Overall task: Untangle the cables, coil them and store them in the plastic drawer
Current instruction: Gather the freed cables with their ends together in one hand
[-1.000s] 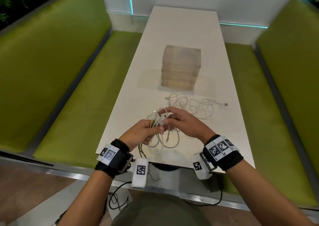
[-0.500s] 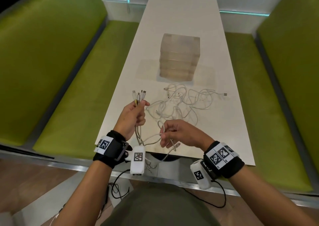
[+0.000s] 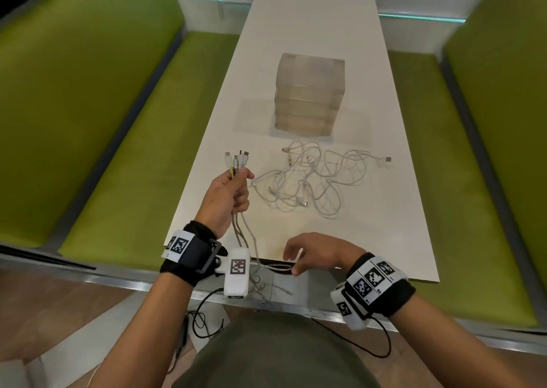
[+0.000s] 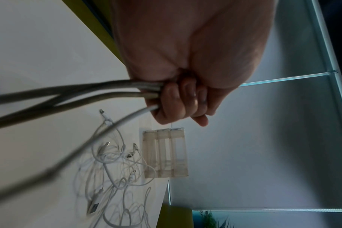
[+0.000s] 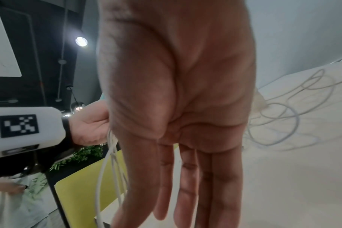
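Left hand (image 3: 227, 193) gripped roughly four connector-ended cables (image 3: 236, 162); right hand (image 3: 315, 253), fingers straight, touched their strands; one tangle (image 3: 310, 186), one drawer unit (image 3: 309, 94).

The left hand (image 3: 227, 195) is raised in a fist, fingers (image 4: 174, 101) curled tight, knuckles up. The right hand (image 3: 315, 253) hangs low at the near edge, palm down, its fingers (image 5: 187, 182) straight and relaxed.
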Available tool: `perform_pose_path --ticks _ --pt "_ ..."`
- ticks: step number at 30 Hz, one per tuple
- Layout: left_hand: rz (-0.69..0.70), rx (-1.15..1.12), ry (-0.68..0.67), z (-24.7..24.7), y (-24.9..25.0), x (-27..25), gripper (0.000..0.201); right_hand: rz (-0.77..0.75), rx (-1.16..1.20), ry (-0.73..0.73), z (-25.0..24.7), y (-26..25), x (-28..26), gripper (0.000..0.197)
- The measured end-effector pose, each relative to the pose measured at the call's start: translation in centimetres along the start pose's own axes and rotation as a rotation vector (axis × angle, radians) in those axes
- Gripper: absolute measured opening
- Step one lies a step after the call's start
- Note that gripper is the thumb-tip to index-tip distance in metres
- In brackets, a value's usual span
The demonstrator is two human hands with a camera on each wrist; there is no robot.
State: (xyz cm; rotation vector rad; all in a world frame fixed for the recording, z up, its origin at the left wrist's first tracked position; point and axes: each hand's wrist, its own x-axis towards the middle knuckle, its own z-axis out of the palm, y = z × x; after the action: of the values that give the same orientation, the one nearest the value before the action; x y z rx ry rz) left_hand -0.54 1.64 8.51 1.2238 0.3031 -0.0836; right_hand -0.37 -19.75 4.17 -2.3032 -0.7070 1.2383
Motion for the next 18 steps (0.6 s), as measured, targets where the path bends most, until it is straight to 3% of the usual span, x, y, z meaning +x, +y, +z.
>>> perform_pose_path --ticks 12,18 --pt "0.022 -0.044 0.002 0.1 0.0 0.3 0.024 0.049 0.09 0.134 -1.0 0.3 1.5 0.034" --pt "0.015 -0.08 -0.008 0.2 0.0 0.4 0.024 0.039 -0.258 0.056 1.9 -1.8 2.9 0.033"
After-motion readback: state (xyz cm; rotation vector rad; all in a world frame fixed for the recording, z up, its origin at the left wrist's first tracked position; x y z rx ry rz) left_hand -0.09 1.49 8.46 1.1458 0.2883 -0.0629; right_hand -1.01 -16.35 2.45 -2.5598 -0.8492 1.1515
